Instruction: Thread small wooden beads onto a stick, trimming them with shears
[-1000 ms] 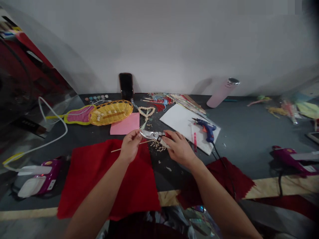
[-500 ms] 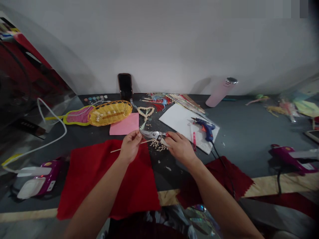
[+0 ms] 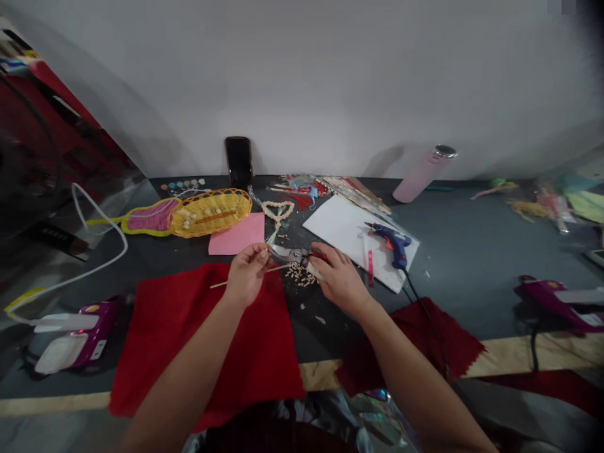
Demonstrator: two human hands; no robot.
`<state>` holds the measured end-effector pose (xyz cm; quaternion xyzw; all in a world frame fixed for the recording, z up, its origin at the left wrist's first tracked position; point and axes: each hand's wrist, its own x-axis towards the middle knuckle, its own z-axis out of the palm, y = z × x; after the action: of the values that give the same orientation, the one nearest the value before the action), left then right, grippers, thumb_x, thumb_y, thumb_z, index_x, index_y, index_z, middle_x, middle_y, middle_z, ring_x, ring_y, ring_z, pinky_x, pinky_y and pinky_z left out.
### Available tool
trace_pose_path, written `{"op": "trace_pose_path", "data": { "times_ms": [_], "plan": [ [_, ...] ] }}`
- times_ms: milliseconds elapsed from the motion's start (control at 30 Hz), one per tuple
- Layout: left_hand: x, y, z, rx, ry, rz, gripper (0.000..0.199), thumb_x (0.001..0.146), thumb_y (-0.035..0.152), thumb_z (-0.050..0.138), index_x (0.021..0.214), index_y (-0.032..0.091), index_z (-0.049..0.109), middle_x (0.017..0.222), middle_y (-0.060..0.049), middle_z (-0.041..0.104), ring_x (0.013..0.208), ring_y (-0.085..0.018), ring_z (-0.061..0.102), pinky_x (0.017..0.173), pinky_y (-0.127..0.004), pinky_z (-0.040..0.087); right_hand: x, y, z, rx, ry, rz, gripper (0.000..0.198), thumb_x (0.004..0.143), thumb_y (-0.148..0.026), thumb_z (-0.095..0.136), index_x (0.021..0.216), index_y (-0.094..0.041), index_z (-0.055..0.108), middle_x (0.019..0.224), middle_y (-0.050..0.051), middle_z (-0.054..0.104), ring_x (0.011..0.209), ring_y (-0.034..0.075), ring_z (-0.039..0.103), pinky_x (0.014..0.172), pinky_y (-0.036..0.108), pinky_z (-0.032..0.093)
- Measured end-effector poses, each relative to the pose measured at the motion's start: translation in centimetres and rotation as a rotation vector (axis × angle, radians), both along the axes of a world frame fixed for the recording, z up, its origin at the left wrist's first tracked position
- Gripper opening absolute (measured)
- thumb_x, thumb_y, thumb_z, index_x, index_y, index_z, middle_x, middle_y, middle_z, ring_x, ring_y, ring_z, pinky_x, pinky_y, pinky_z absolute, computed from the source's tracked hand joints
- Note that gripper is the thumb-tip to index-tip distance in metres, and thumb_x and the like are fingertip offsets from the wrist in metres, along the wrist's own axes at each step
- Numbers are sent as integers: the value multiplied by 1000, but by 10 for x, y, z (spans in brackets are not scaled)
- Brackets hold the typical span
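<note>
My right hand (image 3: 340, 277) is wrapped round the red and pale handles of pruning shears (image 3: 295, 255), whose metal blades point left. My left hand (image 3: 248, 270) is closed, thumb against fingertips, at the tip of those blades. A thin wooden stick (image 3: 278, 268) runs through my left hand, showing on both sides of it. What the fingertips pinch right at the blade is too small to make out. Under the shears lies a heap of short cut wooden pieces (image 3: 302, 275). Just beyond is a heart-shaped beaded piece (image 3: 278, 212) with pale green threads.
Red felt (image 3: 202, 340) lies under my left arm. A yellow woven basket (image 3: 212, 212), pink paper (image 3: 236, 234) and a phone (image 3: 239, 162) are at the back left. To the right, a blue glue gun (image 3: 396, 245) rests on a white board (image 3: 335, 220), near a pink tumbler (image 3: 425, 173).
My right fingers have loosened and lifted a little on the shears' handles. My left hand stays almost in place. The whole view has shifted very slightly.
</note>
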<state>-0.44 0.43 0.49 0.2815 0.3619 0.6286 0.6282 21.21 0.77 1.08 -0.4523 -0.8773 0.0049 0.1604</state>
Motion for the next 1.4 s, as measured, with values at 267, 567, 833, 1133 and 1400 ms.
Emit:
{"op": "trace_pose_path", "data": {
  "times_ms": [267,567,833,1133,1400],
  "plan": [
    [1,1,-3,41,30,14,16,65,20,72,78,15,65,75,-1,63,68,-9,56,69,-23,44,-2,-3,7,67,-71,-49,38,78,-14,50,114,-26,54,133,8,39,105,27,43,83,41,40],
    [1,1,-2,55,45,34,14,65,20,72,77,15,66,73,-1,63,68,-9,56,68,-22,43,-1,-3,6,58,-48,-42,28,82,-17,48,108,-24,57,129,7,45,105,26,44,85,41,40],
    [1,0,-3,74,89,48,14,66,21,72,76,14,66,72,-1,63,66,-9,55,68,-22,42,0,-1,6,5,-31,-3,60,79,-12,46,137,-14,30,126,13,48,108,26,44,88,40,40],
    [3,0,-4,73,115,40,12,67,21,70,76,14,67,72,-1,63,67,-9,55,68,-21,42,0,-1,0,-1,-65,-18,64,76,-8,46,137,-17,29,113,11,53,102,23,48,88,37,42],
    [4,0,-3,61,104,25,12,67,23,71,72,14,65,68,0,61,63,-8,53,65,-22,41,1,-2,1,5,-76,-36,62,76,-6,43,136,-19,32,107,10,55,96,22,50,86,35,43]
  ]
}}
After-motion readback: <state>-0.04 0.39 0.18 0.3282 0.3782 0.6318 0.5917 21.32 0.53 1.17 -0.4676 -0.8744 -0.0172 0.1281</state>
